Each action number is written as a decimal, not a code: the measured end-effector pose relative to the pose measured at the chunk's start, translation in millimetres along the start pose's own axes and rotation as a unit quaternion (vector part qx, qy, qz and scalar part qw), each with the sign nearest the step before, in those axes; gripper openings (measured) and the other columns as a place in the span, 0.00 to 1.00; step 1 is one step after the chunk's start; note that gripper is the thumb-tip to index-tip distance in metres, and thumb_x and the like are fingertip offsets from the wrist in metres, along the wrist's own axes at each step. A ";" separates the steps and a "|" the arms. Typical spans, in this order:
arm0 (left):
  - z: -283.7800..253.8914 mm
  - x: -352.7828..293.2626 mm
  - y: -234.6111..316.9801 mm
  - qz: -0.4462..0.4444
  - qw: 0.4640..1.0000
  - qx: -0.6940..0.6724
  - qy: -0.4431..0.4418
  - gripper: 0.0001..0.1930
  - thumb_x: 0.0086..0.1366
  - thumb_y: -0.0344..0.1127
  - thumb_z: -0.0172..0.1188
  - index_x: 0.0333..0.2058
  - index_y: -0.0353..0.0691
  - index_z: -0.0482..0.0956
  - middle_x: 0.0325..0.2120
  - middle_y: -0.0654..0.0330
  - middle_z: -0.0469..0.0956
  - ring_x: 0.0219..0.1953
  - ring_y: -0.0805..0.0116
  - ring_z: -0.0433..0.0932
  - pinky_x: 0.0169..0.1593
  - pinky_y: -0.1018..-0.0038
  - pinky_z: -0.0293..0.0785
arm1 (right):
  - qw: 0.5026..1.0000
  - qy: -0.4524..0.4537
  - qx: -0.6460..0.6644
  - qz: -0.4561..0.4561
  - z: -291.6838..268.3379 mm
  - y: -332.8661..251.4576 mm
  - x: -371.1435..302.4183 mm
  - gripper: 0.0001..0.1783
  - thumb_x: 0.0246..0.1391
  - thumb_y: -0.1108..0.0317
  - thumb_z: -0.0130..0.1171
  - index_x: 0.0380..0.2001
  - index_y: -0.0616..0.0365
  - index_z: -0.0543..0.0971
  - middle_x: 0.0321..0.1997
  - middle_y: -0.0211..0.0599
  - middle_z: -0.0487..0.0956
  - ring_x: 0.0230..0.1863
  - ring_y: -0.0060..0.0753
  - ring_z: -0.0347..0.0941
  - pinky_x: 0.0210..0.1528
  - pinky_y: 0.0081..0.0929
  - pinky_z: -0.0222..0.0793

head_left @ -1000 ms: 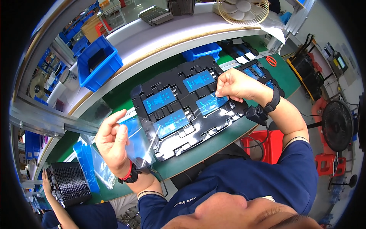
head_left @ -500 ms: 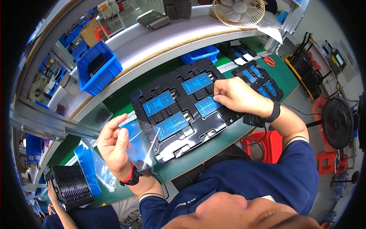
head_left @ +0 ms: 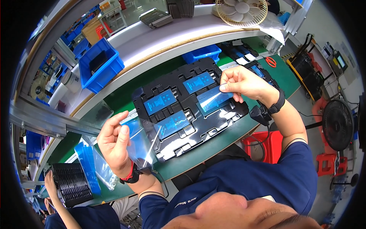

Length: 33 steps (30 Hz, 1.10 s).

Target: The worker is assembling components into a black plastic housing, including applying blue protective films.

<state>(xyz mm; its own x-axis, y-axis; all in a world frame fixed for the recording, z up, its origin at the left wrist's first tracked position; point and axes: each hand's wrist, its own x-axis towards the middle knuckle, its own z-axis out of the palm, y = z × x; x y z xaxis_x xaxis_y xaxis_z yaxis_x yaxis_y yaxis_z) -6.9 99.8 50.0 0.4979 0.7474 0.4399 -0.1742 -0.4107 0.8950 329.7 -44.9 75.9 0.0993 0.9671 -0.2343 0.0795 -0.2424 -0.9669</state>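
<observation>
A black moulded tray (head_left: 207, 135) holds several flat blue battery packs, among them a pack at the far left (head_left: 160, 102), one at the far right (head_left: 198, 83) and one at the near left (head_left: 171, 125). My right hand (head_left: 244, 86) pinches the corner of a clear film (head_left: 213, 98), which spreads over the near-right pack and reflects light. That pack shows only through the film. On the left, my left hand (head_left: 116, 143) holds a clear plastic sheet (head_left: 143, 147) that hangs beside the tray and overlaps its left edge; the exact grip is partly hidden.
Smaller battery packs in black trays (head_left: 239, 53) and red-handled scissors (head_left: 270, 62) lie at the far right. Blue bins (head_left: 101, 66) and a fan (head_left: 242, 10) stand along the shelf. At the left are plastic bags (head_left: 102, 168), stacked black trays (head_left: 72, 185) and a co-worker's hand (head_left: 50, 183).
My right hand has moved slightly up and right, lifting the clear film from the near-right pack. The left hand has stayed nearly still.
</observation>
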 end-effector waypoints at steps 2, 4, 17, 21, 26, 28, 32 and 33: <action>-0.3 0.7 0.0 0.001 1.000 0.001 0.000 0.16 0.61 0.30 0.55 0.46 0.28 0.72 0.14 0.73 0.64 0.14 0.87 0.56 0.18 0.88 0.47 | 0.999 0.020 -0.044 0.019 -1.9 9.7 7.5 0.08 0.50 0.70 0.60 0.24 0.61 0.72 0.15 0.27 0.71 0.09 0.15 0.65 0.08 0.12 0.58; -0.7 0.8 0.2 0.001 1.000 0.005 0.000 0.16 0.61 0.30 0.55 0.46 0.28 0.72 0.14 0.73 0.64 0.14 0.87 0.56 0.18 0.88 0.48 | 0.999 0.021 -0.040 0.023 -1.5 12.2 9.0 0.08 0.49 0.71 0.60 0.24 0.61 0.72 0.14 0.26 0.70 0.09 0.14 0.64 0.08 0.12 0.57; -2.4 2.5 -1.8 0.003 1.000 0.011 -0.002 0.16 0.61 0.30 0.55 0.46 0.28 0.72 0.15 0.72 0.65 0.14 0.87 0.57 0.19 0.88 0.48 | 0.996 0.031 -0.076 0.043 4.3 9.0 11.0 0.06 0.48 0.72 0.60 0.21 0.60 0.74 0.12 0.22 0.69 0.08 0.11 0.60 0.09 0.11 0.54; -1.6 3.0 -2.3 -0.001 1.000 0.006 -0.002 0.16 0.61 0.30 0.55 0.46 0.28 0.72 0.15 0.72 0.65 0.14 0.87 0.57 0.19 0.88 0.48 | 0.996 0.032 -0.071 0.043 2.5 10.9 12.1 0.06 0.47 0.72 0.61 0.22 0.61 0.75 0.12 0.22 0.69 0.08 0.11 0.60 0.09 0.11 0.53; -1.5 2.0 -2.2 -0.007 1.000 -0.001 -0.001 0.16 0.61 0.30 0.55 0.47 0.28 0.72 0.15 0.72 0.65 0.14 0.87 0.57 0.19 0.88 0.48 | 0.995 0.031 -0.079 0.047 5.2 10.4 11.2 0.06 0.47 0.72 0.61 0.22 0.60 0.75 0.12 0.22 0.69 0.08 0.10 0.60 0.09 0.11 0.53; -1.4 2.1 -1.5 -0.006 1.000 0.008 0.005 0.17 0.61 0.30 0.55 0.47 0.28 0.72 0.15 0.72 0.65 0.14 0.87 0.57 0.19 0.88 0.49 | 0.994 0.032 -0.089 0.048 6.5 9.6 10.6 0.06 0.47 0.72 0.61 0.22 0.60 0.75 0.12 0.22 0.69 0.08 0.10 0.60 0.09 0.12 0.53; -2.6 1.1 -1.7 -0.004 1.000 0.007 0.006 0.16 0.61 0.30 0.55 0.47 0.28 0.72 0.15 0.72 0.65 0.14 0.87 0.57 0.19 0.88 0.49 | 0.995 0.031 -0.087 0.049 6.3 9.7 10.1 0.06 0.47 0.72 0.61 0.22 0.60 0.75 0.12 0.22 0.69 0.08 0.10 0.59 0.09 0.11 0.53; -3.0 0.9 -1.7 -0.003 1.000 0.008 0.005 0.16 0.61 0.30 0.55 0.47 0.28 0.72 0.15 0.72 0.65 0.14 0.87 0.57 0.19 0.88 0.49 | 0.995 0.031 -0.087 0.049 5.8 10.5 10.1 0.06 0.47 0.72 0.61 0.22 0.60 0.75 0.12 0.22 0.69 0.08 0.10 0.59 0.09 0.11 0.53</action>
<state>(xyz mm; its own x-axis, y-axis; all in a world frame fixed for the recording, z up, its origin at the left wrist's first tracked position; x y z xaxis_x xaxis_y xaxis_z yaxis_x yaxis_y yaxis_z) -8.6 102.8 49.0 0.4903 0.7555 0.4345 -0.1577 -0.4134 0.8968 325.7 -37.2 62.8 0.1759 0.9330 -0.3139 0.2358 -0.3495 -0.9068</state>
